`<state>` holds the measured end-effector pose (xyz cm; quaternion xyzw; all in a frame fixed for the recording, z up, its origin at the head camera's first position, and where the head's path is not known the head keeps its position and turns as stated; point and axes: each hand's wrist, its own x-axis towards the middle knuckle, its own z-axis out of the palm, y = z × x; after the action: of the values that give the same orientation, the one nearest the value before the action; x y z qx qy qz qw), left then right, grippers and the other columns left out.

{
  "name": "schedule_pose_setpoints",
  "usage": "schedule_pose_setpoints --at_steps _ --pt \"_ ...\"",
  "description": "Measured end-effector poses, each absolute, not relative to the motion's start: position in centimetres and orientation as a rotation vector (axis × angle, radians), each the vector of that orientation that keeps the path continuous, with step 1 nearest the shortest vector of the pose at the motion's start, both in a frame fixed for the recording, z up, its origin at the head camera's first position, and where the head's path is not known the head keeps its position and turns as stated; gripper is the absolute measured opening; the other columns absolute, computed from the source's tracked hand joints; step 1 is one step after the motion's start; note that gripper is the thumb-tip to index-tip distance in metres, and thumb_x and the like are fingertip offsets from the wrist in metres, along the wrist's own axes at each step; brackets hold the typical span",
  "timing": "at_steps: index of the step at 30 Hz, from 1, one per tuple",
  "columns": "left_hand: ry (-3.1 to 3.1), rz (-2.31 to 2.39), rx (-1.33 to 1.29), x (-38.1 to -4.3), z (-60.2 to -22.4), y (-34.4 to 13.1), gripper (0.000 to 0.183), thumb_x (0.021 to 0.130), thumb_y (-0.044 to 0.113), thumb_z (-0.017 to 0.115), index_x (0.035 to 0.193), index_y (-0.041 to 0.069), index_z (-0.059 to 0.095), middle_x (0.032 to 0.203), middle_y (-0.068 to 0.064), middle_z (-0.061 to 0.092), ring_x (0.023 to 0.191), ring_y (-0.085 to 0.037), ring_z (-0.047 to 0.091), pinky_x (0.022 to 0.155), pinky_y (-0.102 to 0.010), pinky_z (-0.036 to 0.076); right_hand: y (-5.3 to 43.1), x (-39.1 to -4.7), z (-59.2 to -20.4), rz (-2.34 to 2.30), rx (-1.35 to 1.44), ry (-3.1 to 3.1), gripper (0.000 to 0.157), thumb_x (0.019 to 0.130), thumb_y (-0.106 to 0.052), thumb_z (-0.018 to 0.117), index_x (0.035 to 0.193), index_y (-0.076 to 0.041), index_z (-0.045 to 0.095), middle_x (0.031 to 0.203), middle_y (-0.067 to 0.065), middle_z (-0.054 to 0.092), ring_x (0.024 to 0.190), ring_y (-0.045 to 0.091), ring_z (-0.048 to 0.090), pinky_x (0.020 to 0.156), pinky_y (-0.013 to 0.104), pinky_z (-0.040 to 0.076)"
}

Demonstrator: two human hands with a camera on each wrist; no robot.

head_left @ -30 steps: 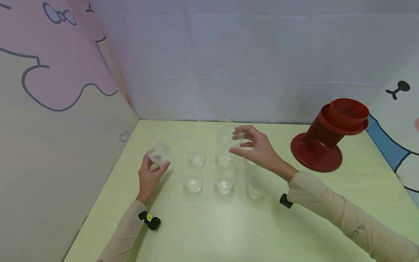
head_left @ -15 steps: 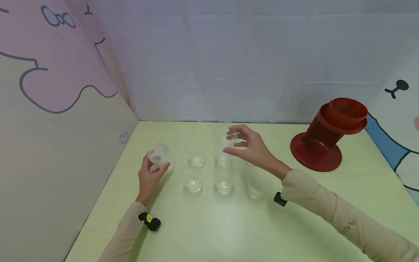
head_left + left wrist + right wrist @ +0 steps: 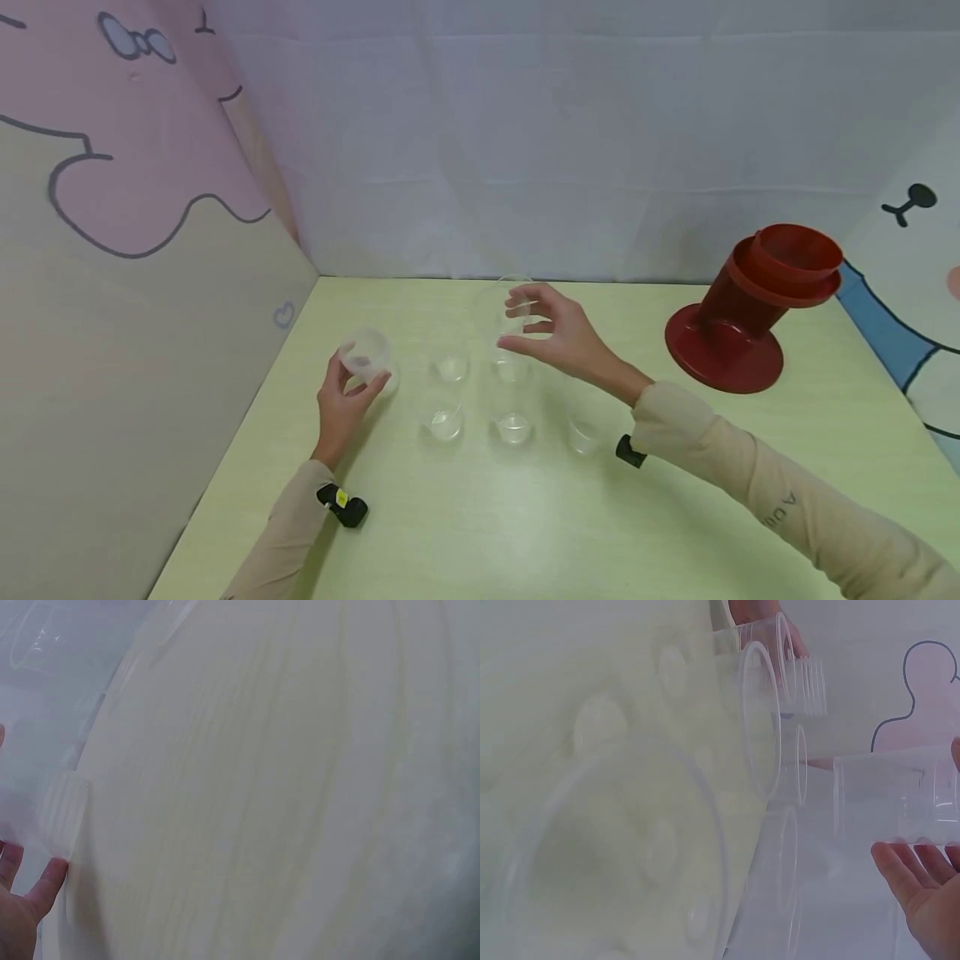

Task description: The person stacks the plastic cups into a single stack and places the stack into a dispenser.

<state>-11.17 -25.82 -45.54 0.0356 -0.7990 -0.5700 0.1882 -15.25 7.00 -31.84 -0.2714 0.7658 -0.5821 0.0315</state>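
Observation:
At the left of the table my left hand point(image 3: 347, 408) grips a stack of clear plastic cups point(image 3: 367, 350) between thumb and fingers. The stack's ridged rims point(image 3: 814, 686) show in the right wrist view. My right hand point(image 3: 562, 333) holds one clear plastic cup point(image 3: 885, 795) above the back row, thumb on one side and fingers on the other. Several like cups stand on the table in two rows, among them a front-left cup point(image 3: 444, 423), a front-middle cup point(image 3: 513, 427) and a front-right cup point(image 3: 583, 435). Their clear walls are hard to make out.
On the right of the light wooden table point(image 3: 480, 533) stands a red plastic object point(image 3: 738, 333) with a round base and a tilted tube. A pale cloth wall point(image 3: 562, 150) rises along the back edge. A patterned wall point(image 3: 150, 333) bounds the left side.
My right hand has moved a little to the left with the cup it holds, over the back row. The left hand and its stack have stayed in place.

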Motion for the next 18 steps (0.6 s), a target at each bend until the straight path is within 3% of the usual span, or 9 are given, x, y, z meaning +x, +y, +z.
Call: schedule_pose_setpoints --at_steps 18 --pt "-2.243 -1.646 0.098 -11.0 -45.1 -25.7 0.069 0.080 0.011 0.077 0.138 0.009 0.041 0.126 -0.011 0.053 0.113 -0.019 0.051 0.079 -0.020 0.052 5.5 -15.3 -32.0 -1.737 -0.848 2.324 0.055 0.079 -0.005 0.076 0.126 0.002 0.047 0.121 0.018 0.055 0.109 0.031 0.057 0.091 0.045 0.049"
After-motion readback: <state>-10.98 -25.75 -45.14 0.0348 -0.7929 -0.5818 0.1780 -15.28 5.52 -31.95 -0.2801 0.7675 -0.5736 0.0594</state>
